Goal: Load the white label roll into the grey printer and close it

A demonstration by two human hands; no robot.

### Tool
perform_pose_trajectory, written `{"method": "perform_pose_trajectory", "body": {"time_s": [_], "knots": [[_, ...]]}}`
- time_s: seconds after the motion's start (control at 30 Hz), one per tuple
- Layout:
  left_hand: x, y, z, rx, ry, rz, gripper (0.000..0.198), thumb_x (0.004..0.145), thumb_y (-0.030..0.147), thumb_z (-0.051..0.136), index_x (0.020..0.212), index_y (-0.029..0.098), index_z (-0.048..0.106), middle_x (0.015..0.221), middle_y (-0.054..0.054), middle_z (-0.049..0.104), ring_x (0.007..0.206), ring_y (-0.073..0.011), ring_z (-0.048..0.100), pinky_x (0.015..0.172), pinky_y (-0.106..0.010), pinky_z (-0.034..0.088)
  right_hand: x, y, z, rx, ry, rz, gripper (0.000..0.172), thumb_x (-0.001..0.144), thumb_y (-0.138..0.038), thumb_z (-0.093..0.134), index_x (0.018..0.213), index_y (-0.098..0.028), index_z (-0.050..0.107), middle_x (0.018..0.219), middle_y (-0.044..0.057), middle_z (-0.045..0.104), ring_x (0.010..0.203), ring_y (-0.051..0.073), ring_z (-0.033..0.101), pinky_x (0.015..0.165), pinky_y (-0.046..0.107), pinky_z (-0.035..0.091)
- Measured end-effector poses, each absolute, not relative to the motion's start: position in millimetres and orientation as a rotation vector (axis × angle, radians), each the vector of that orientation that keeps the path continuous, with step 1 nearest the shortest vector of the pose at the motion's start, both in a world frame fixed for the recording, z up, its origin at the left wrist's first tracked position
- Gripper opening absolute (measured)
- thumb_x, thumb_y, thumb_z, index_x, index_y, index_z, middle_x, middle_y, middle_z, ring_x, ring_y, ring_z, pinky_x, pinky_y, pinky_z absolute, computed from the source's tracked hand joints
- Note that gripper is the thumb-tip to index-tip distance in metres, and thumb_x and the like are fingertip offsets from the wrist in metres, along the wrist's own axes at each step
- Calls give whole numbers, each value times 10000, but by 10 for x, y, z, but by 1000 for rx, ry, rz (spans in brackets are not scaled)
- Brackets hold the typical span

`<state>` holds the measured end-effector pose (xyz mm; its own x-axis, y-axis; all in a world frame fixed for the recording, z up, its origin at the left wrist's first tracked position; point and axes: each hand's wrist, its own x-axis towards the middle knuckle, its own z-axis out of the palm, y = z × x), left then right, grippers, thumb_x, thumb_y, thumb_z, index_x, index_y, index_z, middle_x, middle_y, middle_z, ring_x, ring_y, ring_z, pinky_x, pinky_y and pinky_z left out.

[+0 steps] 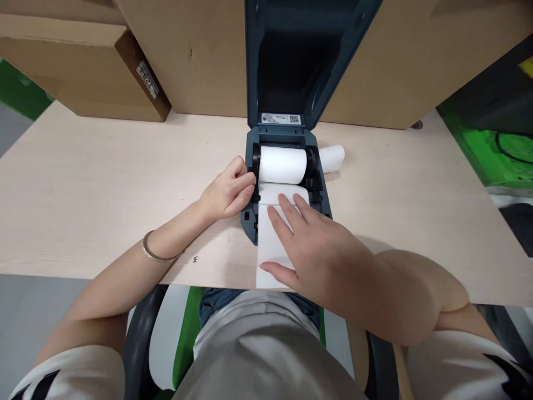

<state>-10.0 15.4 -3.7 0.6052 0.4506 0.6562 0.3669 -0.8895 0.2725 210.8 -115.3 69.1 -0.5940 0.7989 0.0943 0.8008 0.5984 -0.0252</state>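
Observation:
A dark blue-grey label printer (251, 222) stands on the table with its lid (253, 66) raised. Inside it sits a roll of white labels (283, 165) between black holders. From the roll a label strip (272, 247) runs forward over the printer's front to the table edge. My right hand (316, 239) lies flat on this strip, fingers spread. My left hand (231, 189) is closed at the printer's left side, its fingertips against the inner edge near the roll holder. What those fingers grip, if anything, is hidden.
Behind the printer's right side lies another white roll (332, 159). Large cardboard boxes (208, 66) line the back of the wooden table (104, 194), with a smaller carton (83, 72) at the left. Green items and a black cable (514, 150) are at the right.

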Motion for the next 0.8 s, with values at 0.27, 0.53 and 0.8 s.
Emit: {"method": "perform_pose_trajectory", "body": {"time_s": [0.27,0.53,0.8], "knots": [[-117,147,-55,2754,673,1208,452,1128,402,310,955,175,660,860,-39,434,769,-198,491,662,-358,476,2242,-1184,910,-1225,-2858,-52,744,950,-501,624,1472,29,644,1497,332,574,1354,505,638,1073,586,644],[-142,127,-49,2756,669,1235,364,1118,346,379,1067,163,691,891,-36,468,792,-181,545,687,-322,517,2250,-1116,991,-1119,-2841,-155,620,1063,-501,550,1369,16,704,1356,284,711,1211,421,735,961,515,652],[-139,126,-49,2767,700,1232,375,1112,340,387,1088,164,717,883,-36,488,783,-178,560,689,-314,528,2628,4,1369,-1145,-2025,-144,399,1058,-361,601,1339,-97,704,1398,171,671,1304,295,656,1112,440,539]]}}
